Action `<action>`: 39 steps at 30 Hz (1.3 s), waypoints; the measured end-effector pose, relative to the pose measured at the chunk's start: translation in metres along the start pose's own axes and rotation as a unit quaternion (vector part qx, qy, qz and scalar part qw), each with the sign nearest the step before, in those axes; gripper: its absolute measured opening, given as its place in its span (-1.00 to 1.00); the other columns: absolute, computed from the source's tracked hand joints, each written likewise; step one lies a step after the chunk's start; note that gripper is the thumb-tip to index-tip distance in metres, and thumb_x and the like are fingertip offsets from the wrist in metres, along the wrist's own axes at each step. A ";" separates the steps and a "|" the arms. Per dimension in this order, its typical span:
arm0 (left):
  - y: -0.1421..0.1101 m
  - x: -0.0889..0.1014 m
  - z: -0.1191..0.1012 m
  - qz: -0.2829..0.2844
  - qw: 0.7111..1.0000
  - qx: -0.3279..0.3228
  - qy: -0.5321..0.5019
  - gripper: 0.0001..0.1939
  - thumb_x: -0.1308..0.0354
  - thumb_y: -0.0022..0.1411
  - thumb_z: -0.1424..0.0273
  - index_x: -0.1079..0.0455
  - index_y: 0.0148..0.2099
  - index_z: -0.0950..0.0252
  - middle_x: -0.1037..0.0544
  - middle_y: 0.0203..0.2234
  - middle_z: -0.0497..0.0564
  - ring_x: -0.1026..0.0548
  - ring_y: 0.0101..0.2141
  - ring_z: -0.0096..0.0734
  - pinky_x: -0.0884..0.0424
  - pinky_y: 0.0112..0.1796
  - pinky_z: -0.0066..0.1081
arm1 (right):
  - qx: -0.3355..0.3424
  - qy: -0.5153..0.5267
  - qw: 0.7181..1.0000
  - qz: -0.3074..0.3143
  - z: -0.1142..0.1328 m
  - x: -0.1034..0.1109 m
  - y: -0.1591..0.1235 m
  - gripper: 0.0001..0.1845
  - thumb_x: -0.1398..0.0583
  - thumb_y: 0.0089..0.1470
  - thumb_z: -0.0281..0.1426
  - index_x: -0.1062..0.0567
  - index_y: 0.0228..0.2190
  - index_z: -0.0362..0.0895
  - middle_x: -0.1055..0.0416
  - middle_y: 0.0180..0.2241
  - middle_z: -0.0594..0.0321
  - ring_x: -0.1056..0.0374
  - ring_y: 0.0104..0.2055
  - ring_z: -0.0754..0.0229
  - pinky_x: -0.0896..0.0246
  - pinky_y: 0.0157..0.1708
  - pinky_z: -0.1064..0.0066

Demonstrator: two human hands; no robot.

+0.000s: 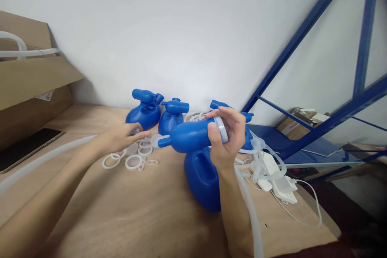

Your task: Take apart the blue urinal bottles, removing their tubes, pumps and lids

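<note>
My right hand [225, 137] grips a blue plastic bottle-shaped part [189, 137] at its wide end, held level above the wooden table [121, 209], its narrow spout pointing left. A pale ring sits at the end under my fingers. My left hand [121, 137] reaches out low over a cluster of white plastic rings and caps [133, 157], fingertips touching them. Just below my right hand a blue jug [202, 181] stands on the table. Two more blue parts [145, 111] [173, 115] rest near the wall.
A clear soft tube [250, 213] runs along my right forearm. A white power strip with a cable [278, 181] lies at the table's right edge. A cardboard box [30, 84] and a dark phone [27, 145] are at the left. Blue shelf struts [332, 117] rise at the right.
</note>
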State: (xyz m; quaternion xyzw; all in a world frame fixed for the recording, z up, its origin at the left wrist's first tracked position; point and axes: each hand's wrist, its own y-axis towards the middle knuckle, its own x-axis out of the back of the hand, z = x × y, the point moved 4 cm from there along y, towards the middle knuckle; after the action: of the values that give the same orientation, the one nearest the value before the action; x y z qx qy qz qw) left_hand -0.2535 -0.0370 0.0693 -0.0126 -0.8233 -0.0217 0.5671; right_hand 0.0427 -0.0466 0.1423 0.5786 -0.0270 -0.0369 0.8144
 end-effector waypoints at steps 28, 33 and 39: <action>-0.067 0.008 -0.092 -0.187 0.936 -0.250 -0.161 -0.33 -0.39 0.08 0.18 -0.40 0.25 0.08 -0.69 0.07 0.02 -0.69 -0.04 -0.05 -0.59 0.00 -0.20 | -0.207 0.191 0.959 -0.021 -0.003 -0.031 -0.017 -0.69 -0.15 0.32 -0.13 -0.28 -0.41 -0.01 -0.37 -0.46 0.34 -0.45 -0.47 0.15 -0.46 -0.40 0.23; -0.065 0.028 -0.083 -0.139 0.958 -0.216 -0.128 -0.38 -0.37 0.11 0.05 -0.45 0.19 0.10 -0.69 -0.01 0.01 -0.67 -0.13 -0.06 -0.55 -0.12 -0.22 | -0.246 0.229 0.940 -0.058 -0.020 -0.032 -0.012 -0.78 -0.21 0.22 -0.22 -0.33 -0.39 -0.04 -0.37 -0.39 0.33 -0.44 -0.44 0.22 -0.42 -0.43 0.34; -0.063 0.051 -0.053 -0.135 0.971 -0.126 -0.149 -0.29 -0.35 0.07 -0.07 -0.49 0.18 0.18 -0.66 -0.01 0.07 -0.60 -0.09 0.01 -0.51 -0.15 -0.24 | -0.406 0.323 0.850 -0.087 -0.048 -0.048 -0.023 -0.71 -0.33 0.08 -0.21 -0.33 -0.32 -0.03 -0.29 -0.33 0.36 -0.35 -0.45 0.32 -0.15 -0.62 0.54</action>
State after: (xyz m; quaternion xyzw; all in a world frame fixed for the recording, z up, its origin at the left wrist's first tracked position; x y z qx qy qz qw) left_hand -0.2255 -0.1028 0.1343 0.0239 -0.8831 -0.1998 0.4239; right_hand -0.0016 -0.0048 0.1047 0.1757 0.3057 0.0738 0.9329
